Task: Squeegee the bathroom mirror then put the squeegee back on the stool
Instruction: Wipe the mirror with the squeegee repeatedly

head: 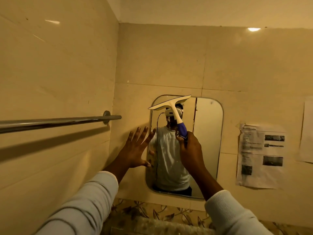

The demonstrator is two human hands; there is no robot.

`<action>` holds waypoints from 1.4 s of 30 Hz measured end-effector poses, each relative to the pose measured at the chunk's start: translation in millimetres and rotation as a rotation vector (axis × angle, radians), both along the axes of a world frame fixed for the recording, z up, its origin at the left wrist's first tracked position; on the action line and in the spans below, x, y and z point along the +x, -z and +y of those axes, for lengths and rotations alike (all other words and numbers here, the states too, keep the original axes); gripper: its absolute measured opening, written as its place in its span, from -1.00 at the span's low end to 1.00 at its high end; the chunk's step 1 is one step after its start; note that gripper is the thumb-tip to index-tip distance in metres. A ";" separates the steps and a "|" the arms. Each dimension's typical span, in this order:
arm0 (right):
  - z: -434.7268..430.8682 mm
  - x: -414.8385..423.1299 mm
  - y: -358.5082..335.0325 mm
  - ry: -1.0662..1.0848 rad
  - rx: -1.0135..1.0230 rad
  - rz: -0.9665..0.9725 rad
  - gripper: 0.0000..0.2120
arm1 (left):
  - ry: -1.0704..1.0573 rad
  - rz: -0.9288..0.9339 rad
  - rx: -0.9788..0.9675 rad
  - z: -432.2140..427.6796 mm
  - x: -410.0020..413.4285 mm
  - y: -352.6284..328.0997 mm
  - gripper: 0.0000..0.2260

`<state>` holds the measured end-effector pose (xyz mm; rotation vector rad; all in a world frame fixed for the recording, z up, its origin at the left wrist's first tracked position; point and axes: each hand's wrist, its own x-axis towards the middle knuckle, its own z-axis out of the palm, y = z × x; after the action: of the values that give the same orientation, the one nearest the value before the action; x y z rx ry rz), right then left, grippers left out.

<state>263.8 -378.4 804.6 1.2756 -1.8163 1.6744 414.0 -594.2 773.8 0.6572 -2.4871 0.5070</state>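
Observation:
A rounded rectangular mirror (208, 141) hangs on the tiled wall in front of me. My right hand (190, 150) grips the blue end of a white squeegee (171, 106) by its handle. The blade is tilted, its right end higher, and lies across the mirror's top left corner. My left hand (135, 148) is spread flat, fingers apart, against the wall at the mirror's left edge, thumb touching the glass. The mirror reflects a person in a white shirt. No stool is in view.
A metal towel bar (55, 122) runs along the left wall at hand height. Printed paper sheets (260, 156) are stuck to the wall right of the mirror. A patterned tile band (160, 214) runs below it.

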 end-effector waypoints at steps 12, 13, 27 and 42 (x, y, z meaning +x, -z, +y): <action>5.9 -18.1 9.0 0.072 -0.021 0.079 -0.80 | -0.001 0.139 -0.066 -24.3 -1.8 -2.8 0.00; 6.9 -16.6 9.0 0.067 -0.020 0.083 -0.80 | -0.007 0.115 -0.058 -23.9 -0.9 -3.8 0.00; -7.1 -10.5 14.0 0.048 0.013 0.064 -0.77 | 0.007 0.092 0.047 -47.3 -19.3 2.6 0.02; -45.8 -17.9 4.6 0.000 -0.052 0.026 -0.83 | -0.012 0.096 0.032 -53.1 -23.0 8.7 0.08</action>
<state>245.9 -424.2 800.0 1.2695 -1.7464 1.6854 391.0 -647.4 765.1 0.6936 -2.4068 0.4309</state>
